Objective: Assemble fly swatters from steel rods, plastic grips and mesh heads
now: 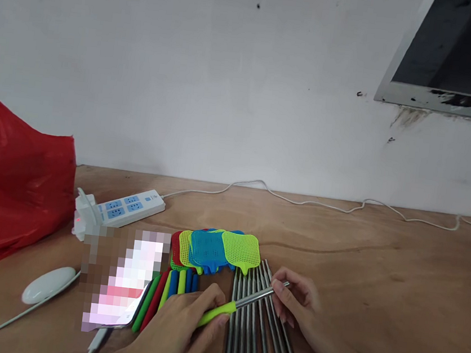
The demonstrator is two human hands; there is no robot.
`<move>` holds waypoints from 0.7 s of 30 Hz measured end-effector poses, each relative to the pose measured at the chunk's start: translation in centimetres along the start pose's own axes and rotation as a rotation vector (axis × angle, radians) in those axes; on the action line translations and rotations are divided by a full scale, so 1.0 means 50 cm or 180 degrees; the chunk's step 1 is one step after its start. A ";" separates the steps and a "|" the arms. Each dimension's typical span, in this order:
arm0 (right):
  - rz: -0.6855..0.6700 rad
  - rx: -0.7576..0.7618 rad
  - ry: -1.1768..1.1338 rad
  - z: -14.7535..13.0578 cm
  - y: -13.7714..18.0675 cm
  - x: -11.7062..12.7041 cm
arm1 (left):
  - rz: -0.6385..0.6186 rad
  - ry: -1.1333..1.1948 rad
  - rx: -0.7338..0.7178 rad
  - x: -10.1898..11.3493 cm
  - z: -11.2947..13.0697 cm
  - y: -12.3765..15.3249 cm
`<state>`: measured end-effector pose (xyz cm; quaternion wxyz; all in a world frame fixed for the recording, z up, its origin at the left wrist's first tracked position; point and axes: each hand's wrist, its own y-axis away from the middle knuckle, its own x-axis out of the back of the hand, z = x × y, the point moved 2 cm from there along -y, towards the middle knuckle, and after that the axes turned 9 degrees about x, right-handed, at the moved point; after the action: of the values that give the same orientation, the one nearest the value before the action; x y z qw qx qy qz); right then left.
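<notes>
Pale grey and marked, a wall [229,85] rises behind the brown wooden tabletop [397,285] where I work. My left hand [184,324] is curled round a lime-green tubular plastic handle [220,312], gripping it between thumb and forefinger. My right hand [296,297] pinches the right, far end of a slim, shiny steel rod [255,299] between thumb and fingers. The rod's other end meets the mouth of the handle, so both make one slanting line; I cannot tell how deep it sits inside.

Under that line lies a row of bare steel rods [249,337], side by side and fanning out at the right. Just beyond their far ends, flat perforated plastic paddles in lime, blue, red and green [241,249] overlap in a pile. Left of the rods, partly behind my left hand, are loose green, red, lime and blue tubular handles [146,305].

Farther left lies a phone with a blurred screen [132,312], then a white oval device with a cable [48,284]. Beyond them are a white power strip with blue sockets [132,209] and, at the left edge, a red plastic bag [17,185].
</notes>
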<state>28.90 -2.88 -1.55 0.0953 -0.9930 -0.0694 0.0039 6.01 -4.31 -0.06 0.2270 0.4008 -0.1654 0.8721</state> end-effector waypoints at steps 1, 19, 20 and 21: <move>-0.0083 0.0029 0.0052 -0.004 0.001 0.000 | -0.0018 -0.0025 0.0004 0.000 0.001 0.000; -0.0528 0.0346 0.0828 -0.007 0.026 -0.009 | -0.0488 -0.0064 0.0058 -0.004 0.012 0.006; -0.0581 0.0392 0.0883 -0.011 0.026 -0.011 | -0.0548 -0.0067 0.0091 -0.001 0.016 0.006; -0.0625 0.0425 0.0912 -0.015 0.025 -0.012 | -0.0601 -0.0057 0.0111 0.001 0.019 0.006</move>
<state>28.50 -4.33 -1.07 0.1699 -0.9633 -0.1513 -0.1423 6.42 -5.02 0.55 0.2996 0.4262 -0.1137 0.8459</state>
